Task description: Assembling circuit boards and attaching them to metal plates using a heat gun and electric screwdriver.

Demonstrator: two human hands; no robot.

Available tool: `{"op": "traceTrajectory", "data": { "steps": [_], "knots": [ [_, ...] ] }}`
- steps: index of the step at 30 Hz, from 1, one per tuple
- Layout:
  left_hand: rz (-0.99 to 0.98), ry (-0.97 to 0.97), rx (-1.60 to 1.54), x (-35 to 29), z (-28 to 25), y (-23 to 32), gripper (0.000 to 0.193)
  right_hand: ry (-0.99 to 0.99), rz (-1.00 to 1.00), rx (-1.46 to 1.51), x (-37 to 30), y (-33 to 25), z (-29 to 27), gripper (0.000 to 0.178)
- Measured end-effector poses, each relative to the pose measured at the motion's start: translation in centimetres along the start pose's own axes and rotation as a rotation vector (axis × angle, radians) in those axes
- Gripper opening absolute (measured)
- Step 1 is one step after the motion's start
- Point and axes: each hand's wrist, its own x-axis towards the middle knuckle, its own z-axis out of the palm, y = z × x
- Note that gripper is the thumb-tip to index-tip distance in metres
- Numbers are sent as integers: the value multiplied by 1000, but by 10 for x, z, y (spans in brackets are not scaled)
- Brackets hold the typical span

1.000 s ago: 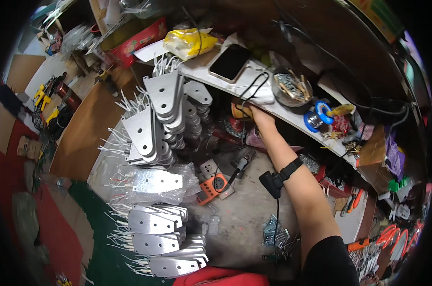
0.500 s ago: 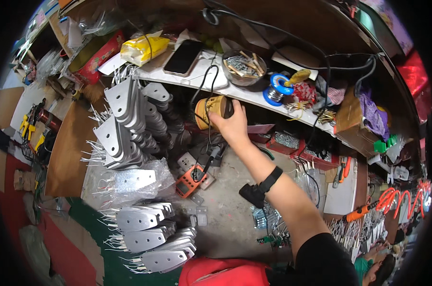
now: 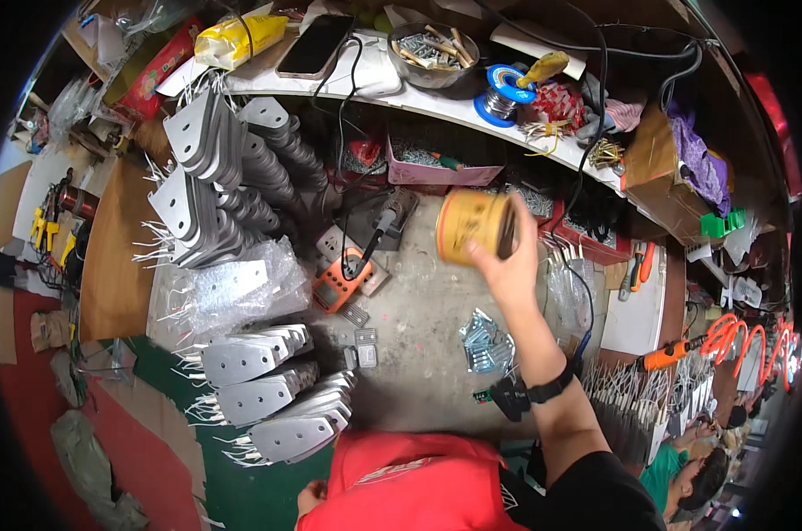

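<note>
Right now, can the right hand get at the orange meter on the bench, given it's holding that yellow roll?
Probably not without setting something down: the right hand is closed around the yellow roll. The orange meter lies left of it on the bench, uncovered.

yellow tape rolls (image 3: 473,227): 1
phones (image 3: 315,45): 1
metal bowls (image 3: 433,55): 1
orange meters (image 3: 341,280): 1
blue wire spools (image 3: 498,99): 1

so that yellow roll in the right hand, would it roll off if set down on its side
Probably: the yellow roll looks round like a drum, so on its side it could roll across the flat bench. On its flat end it should sit steady. The right hand grips it alone, so it seems light enough.
</note>
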Motion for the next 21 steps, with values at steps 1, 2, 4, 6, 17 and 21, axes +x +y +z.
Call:
{"op": "traceTrajectory", "data": {
  "steps": [1,2,4,6,17,21],
  "knots": [
    [43,-5,-105,9,2,1,29,-103,16,-161,-14,5,-6,88],
    [41,-10,-99,13,2,1,29,-207,34,-321,-27,10,-11,89],
    [354,-55,208,-4,-13,79,32,-280,80,-438,-55,25,-7,89],
    [458,-100,249,-23,-22,146,31,-367,107,-483,-81,29,7,89],
    [1322,57,305,14,81,278,52,-604,183,-623,-136,37,21,97],
    [1393,303,259,23,107,319,85,-662,123,-631,-157,39,13,99]
  ]
}}
